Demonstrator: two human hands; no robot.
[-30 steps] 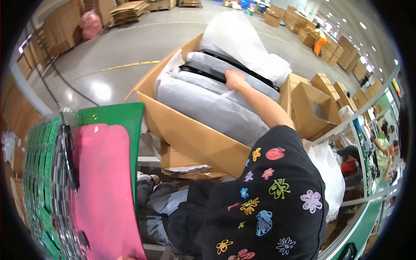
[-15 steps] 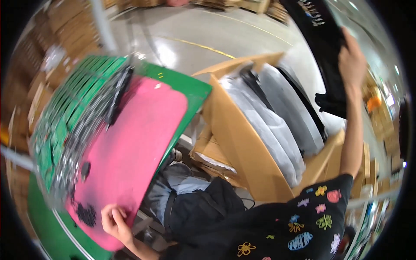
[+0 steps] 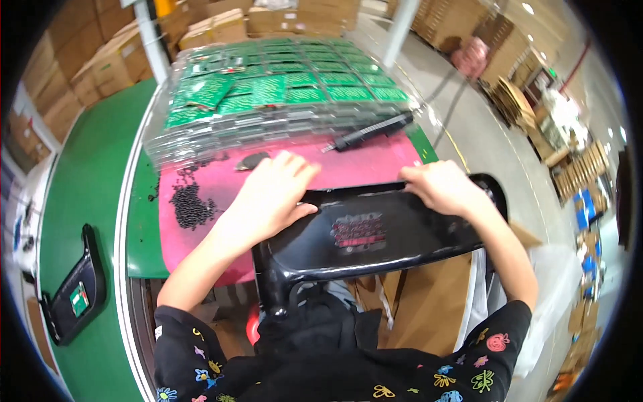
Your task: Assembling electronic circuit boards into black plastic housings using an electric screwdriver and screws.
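While both hands press on it, notes as follows:
Part: glossy black plastic panel, lying half on pink mat, half off the tabletop edge.
L hand: flat on its left end, fingers spread.
R hand: curled over far rim.
Handling: prob. light, stiff, slick; scratches easily.
Grip: hold edges w/ both hands, not the face.
Nearby: bagged green cards, black tool.

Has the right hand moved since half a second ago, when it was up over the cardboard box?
Yes. The right hand has come down from above the box onto the glossy black panel, at the near edge of the pink mat.
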